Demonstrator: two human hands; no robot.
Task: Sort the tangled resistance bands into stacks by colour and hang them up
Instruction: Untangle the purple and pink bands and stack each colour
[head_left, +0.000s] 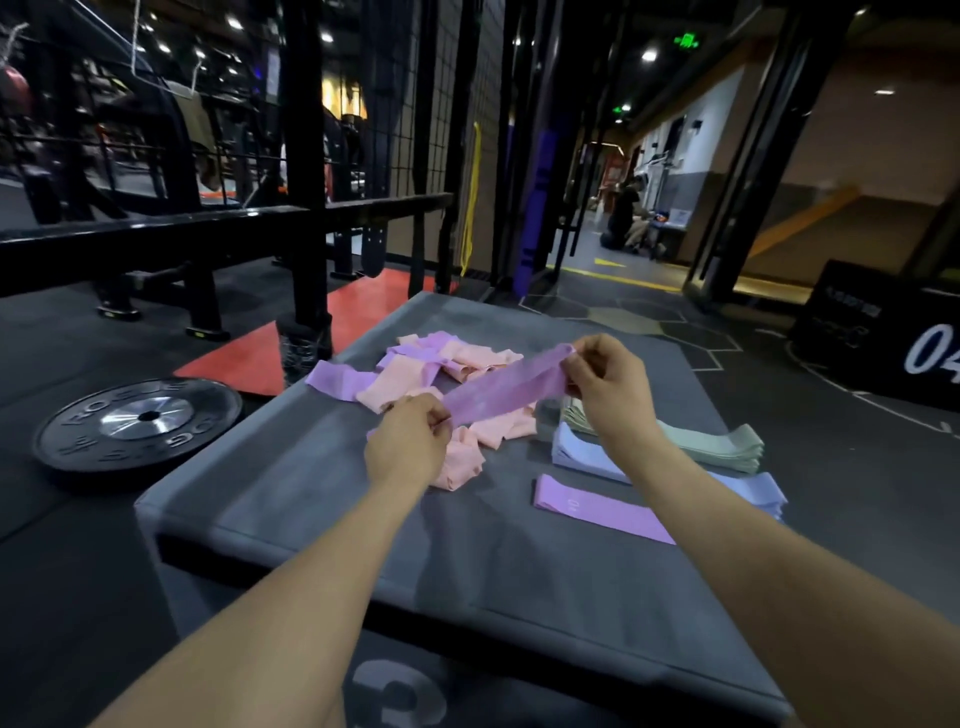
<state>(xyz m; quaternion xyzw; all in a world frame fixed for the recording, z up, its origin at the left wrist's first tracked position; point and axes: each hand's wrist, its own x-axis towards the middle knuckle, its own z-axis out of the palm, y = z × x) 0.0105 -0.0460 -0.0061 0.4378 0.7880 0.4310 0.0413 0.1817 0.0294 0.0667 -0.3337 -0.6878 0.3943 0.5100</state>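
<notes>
Grey padded bench (291, 499) carries everything. Tangled pile of peach and purple bands (441, 369) at far middle. Right side, three sorted lots: green stack (717, 441) farthest, blue stack (582, 452) just in front, single flat purple band (597, 506) nearest. Purple resistance band (506, 387) stretched taut in air above pile. Left hand (408, 447) pinches low end, grip closed on band. Right hand (605, 382) pinches high end, same tight grip.

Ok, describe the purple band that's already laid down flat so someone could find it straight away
On the grey padded box, look at its right side, where sorted bands lie. The flat purple band lies alone, nearest the person, in front of the blue stack and green stack.
</notes>
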